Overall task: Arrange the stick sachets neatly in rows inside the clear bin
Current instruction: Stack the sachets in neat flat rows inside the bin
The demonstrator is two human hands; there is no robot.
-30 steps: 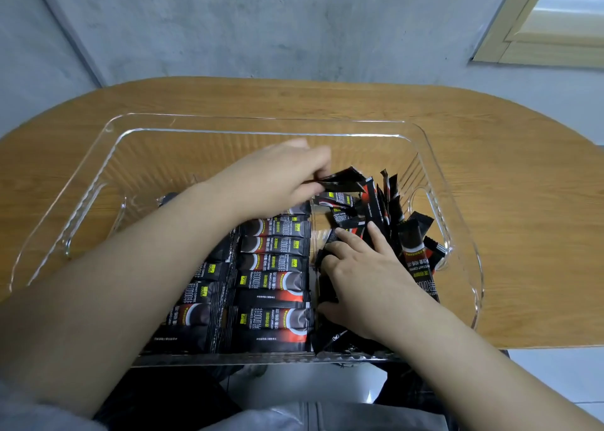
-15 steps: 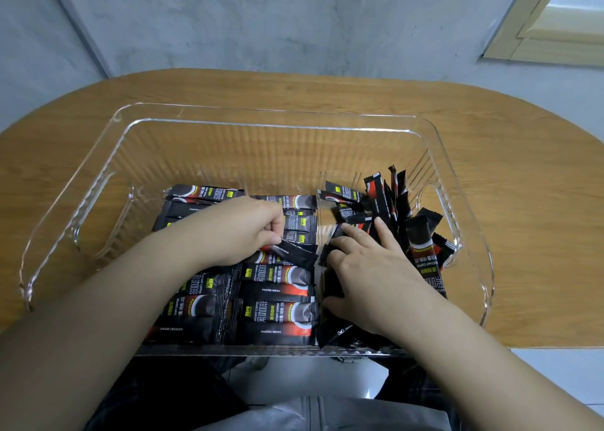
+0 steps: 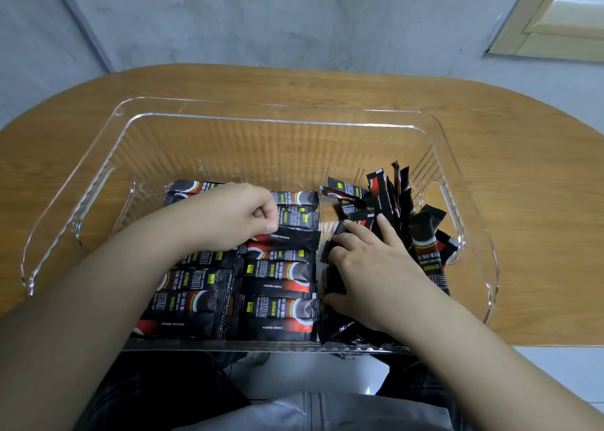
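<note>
1. Pinching one black sachet by its left end, the left hand has carried it from the loose pile at mid-right of the frame a second ago down onto the middle row, where it now lies crosswise and almost flat.
2. The right hand has stayed put, its fingers spread and fairly straight, pressing on the loose sachets at right; it grips nothing that I can see.
3. Judging from this, one more sachet is nearly seated, so the middle row grows while the pile shrinks; many remain to sort.
4. The sachets are slim black sticks with red bands and yellow labels. Two flat rows, the middle one and a left row, fill the lower centre.
5. All sit inside the clear bin, which rests on the wooden tabletop.
</note>
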